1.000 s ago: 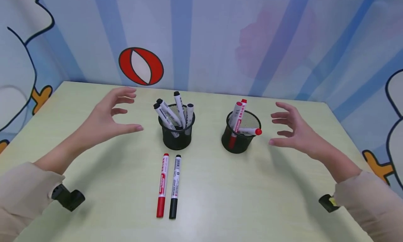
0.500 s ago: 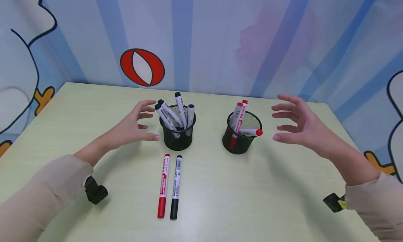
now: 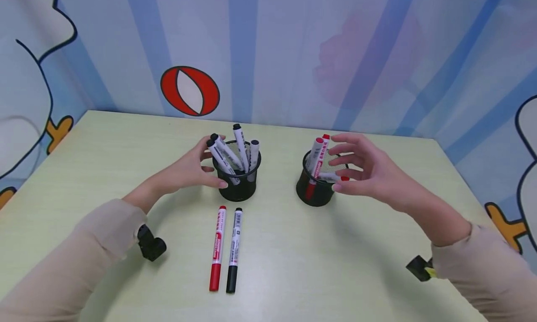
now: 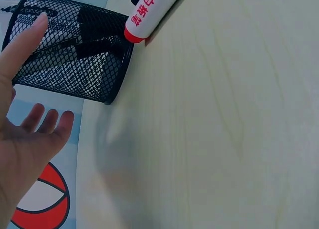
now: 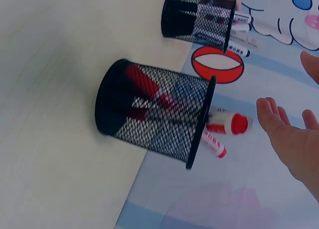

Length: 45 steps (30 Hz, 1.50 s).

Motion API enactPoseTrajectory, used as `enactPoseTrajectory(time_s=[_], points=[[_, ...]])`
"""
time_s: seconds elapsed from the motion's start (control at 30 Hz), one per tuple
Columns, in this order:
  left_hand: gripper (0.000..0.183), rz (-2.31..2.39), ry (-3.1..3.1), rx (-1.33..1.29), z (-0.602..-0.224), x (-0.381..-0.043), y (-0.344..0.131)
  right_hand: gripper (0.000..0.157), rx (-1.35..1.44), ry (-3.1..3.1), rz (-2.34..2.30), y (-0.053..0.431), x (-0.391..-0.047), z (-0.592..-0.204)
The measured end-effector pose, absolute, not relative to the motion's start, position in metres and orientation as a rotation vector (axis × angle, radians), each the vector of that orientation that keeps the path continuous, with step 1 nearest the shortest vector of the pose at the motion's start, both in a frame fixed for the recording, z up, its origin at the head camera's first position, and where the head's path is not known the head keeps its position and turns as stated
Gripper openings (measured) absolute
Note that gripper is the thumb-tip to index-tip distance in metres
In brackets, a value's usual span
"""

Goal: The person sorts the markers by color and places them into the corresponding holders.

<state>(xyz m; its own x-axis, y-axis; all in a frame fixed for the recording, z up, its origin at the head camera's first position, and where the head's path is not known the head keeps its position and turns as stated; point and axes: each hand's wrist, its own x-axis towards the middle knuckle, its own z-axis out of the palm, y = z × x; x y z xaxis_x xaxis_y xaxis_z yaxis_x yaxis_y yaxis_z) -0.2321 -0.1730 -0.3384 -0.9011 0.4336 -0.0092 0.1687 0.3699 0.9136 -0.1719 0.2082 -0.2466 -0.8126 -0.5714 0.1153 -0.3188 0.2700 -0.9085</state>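
Beside the left black mesh pen cup, my left hand has its thumb in front of the wall and its fingers behind. In the left wrist view a gap shows between the fingers and the cup; thumb contact cannot be told. That cup holds several black-capped markers. My right hand hovers at the right side of the other mesh pen cup, fingers spread and bent, apart from it in the right wrist view. Red-capped markers stand in this cup, one leaning against the rim, partly hidden by the hand.
A red marker and a black marker lie side by side on the pale table, in front of the left cup. Behind the table rises a blue striped backdrop with cartoon drawings.
My left hand has moved right, from free space to the left cup's side. The right hand first stayed off to the right, then came left to the right cup. Cups and markers stay put.
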Motion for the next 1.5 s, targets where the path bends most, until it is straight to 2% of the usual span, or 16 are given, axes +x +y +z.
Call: enactPoseTrajectory(time_s=[0.43, 0.7, 1.1, 1.33, 1.5], points=[[0.095, 1.566, 2.335, 0.592, -0.344, -0.235, -0.166, 0.065, -0.774, 2.2, -1.551, 0.173, -0.175, -0.255], [0.097, 1.541, 2.328, 0.573, -0.344, -0.236, -0.161, 0.062, -0.77, 2.14, -1.545, 0.156, -0.175, -0.271], [0.087, 1.488, 2.345, 0.519, -0.345, -0.237, -0.157, 0.051, -0.717, 2.081, -1.44, 0.133, -0.167, -0.299], [0.089, 1.461, 2.391, 0.46, -0.348, -0.231, -0.165, 0.05, -0.588, 2.107, -1.459, 0.11, -0.166, -0.322], [0.087, 1.461, 2.412, 0.444, -0.346, -0.226, -0.172, 0.047, -0.369, 2.065, -1.567, 0.091, -0.166, -0.335]])
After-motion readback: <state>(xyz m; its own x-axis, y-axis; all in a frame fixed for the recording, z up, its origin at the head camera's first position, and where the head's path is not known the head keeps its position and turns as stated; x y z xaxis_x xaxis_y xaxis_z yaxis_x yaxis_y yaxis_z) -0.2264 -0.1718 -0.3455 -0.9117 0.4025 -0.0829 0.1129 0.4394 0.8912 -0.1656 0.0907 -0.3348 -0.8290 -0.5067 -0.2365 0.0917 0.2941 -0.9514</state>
